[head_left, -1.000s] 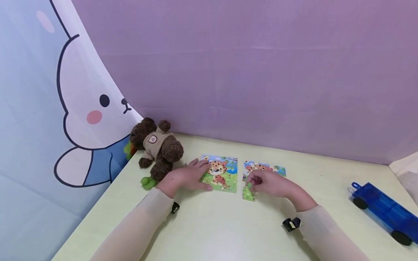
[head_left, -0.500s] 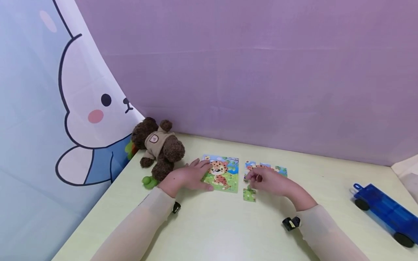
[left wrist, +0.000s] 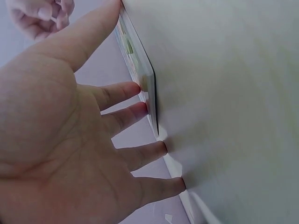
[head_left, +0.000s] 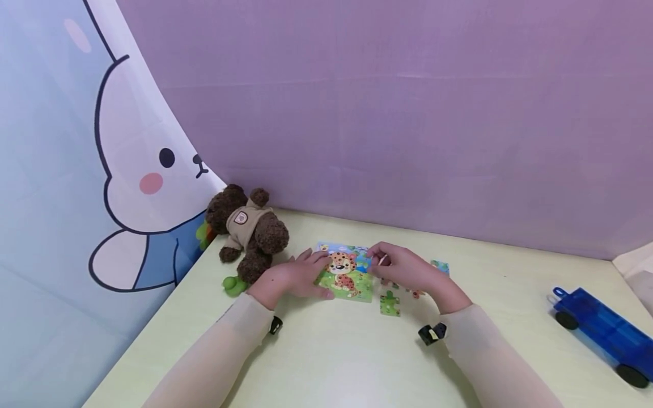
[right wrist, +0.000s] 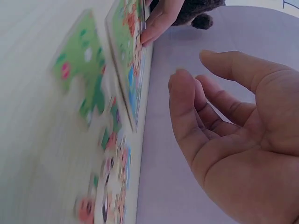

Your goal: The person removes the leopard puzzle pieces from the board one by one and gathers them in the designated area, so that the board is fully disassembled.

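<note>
In the head view my left hand [head_left: 298, 277] rests with spread fingers on the left side of a leopard picture board [head_left: 352, 290]. The left wrist view shows two fingertips at the edge of that board [left wrist: 132, 53] and two others on the tabletop. My right hand [head_left: 408, 272] is raised over the board's right edge. Its fingers are loosely curled, the thumb apart from the index finger, and nothing shows between them in the right wrist view. Below it lies a green puzzle piece [head_left: 390, 306]. Leopard puzzle pieces [right wrist: 110, 186] lie beside it, partly hidden by the hand.
A brown teddy bear [head_left: 245, 226] lies at the back left, beside a small green toy [head_left: 233, 285]. At the right stands a blue toy cart [head_left: 602, 334] with black wheels. A purple cloth [head_left: 408, 124] hangs behind the table.
My right hand has lifted from the puzzle pieces and moved left and away to the board's right edge. More of the green piece now shows. My left hand stays in place.
</note>
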A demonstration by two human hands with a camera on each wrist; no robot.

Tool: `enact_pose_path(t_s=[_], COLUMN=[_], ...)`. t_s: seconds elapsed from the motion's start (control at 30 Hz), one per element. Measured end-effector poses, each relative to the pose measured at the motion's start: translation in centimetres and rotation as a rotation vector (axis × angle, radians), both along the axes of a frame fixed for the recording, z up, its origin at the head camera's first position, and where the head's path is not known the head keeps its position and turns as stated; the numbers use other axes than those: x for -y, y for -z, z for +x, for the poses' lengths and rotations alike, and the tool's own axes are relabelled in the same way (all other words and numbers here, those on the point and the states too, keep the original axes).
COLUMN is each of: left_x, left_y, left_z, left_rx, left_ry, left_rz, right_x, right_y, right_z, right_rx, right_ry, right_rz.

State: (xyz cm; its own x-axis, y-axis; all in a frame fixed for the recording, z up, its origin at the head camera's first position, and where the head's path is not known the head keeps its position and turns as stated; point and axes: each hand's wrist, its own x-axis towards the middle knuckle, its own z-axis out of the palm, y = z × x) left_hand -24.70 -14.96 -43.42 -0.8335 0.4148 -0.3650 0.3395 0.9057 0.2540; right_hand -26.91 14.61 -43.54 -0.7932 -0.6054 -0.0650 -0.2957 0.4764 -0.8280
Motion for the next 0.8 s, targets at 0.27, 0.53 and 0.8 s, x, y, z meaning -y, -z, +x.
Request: enact_pose_path(t_s=[0.27,0.53,0.8], left_x=[-0.1,-0.2,-0.2], left_y=[-0.4,-0.7,-0.6], left_z=[0.2,0.5,0.4], left_rx=[-0.002,-0.01,-0.003], left_ry=[0.007,0.006,0.005], left_rz=[0.004,-0.003,-0.01], right_x=[3.0,4.9,5.9], right_y=[-0.6,0.0,0.7], right_z=[-1.0,-1.6,-1.9], right_rx=[0.07,0.076,0.102], right_ry=[-0.054,-0.047,-0.037], right_rz=[-0.076,-0.091,-0.039])
